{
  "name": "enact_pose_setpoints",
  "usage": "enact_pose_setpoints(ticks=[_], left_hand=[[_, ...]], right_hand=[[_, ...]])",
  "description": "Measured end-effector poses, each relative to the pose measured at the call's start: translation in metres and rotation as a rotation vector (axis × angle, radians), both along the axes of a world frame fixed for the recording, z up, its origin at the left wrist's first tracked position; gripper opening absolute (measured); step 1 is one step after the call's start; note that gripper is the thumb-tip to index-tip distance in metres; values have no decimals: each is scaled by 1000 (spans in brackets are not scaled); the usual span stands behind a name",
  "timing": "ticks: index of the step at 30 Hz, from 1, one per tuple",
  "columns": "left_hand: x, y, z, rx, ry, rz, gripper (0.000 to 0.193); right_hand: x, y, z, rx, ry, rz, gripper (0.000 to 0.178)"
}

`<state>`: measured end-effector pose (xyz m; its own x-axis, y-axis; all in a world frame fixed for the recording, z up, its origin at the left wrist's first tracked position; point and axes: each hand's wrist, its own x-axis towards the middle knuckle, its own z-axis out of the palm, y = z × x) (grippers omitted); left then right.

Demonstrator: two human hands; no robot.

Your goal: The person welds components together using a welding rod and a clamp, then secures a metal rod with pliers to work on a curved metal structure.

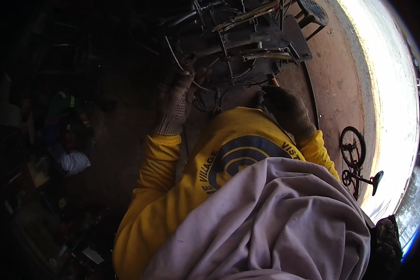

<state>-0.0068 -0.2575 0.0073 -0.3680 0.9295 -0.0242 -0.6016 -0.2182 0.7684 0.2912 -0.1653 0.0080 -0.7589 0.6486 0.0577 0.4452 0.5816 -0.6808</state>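
Pinkish-grey cloth [275, 224] lies nearest, in loose folds over the chest of the person. Under it shows a yellow sweatshirt [238, 123] with a dark round print. Both sleeves reach forward and end in brownish knitted gloves.

The left hand [176, 100] is raised, with its palm side partly showing. Its fingers are bent around a thin pale rod [173, 53], which goes up from the hand in a curve, beside the metalwork. Another short piece of it seems to come out below the fingers, but the shade is deep there.

The right hand [287, 108] is lower and well apart from the left one, near the edge of the table [300, 39]. Its fingers are curled, and a small orange piece [275, 80] shows just beyond them. I cannot tell if the hand grips it.

On the dark table, past both hands, thin metal bars [223, 44] stand and cross, with worn, flat strips [247, 16] lying among them.

Farther, on the right, a bicycle [353, 149] is on the brown floor [338, 70]. Behind the table is a dark chair [314, 14]. On the left, in the shade, another person [63, 109] is near a whitish bundle [74, 162]. Beyond the floor, the ground [389, 70] is very bright.
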Motion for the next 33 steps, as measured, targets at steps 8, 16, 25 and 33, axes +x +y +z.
enact_pose_setpoints(ticks=[8, 16, 25, 33], left_hand=[[6, 7, -11, -119, -102, 71, 23], [24, 14, -19, -48, -300, 163, 31], [26, 1, -22, -168, -103, 346, 36], [1, 12, -59, -258, -239, 205, 28]], right_hand=[[22, 19, -14, -287, 1, -130, 32], [41, 72, -35, -578, -14, -42, 34], [31, 81, -54, -638, -66, 0, 34], [-10, 28, -60, -889, 30, -265, 34]])
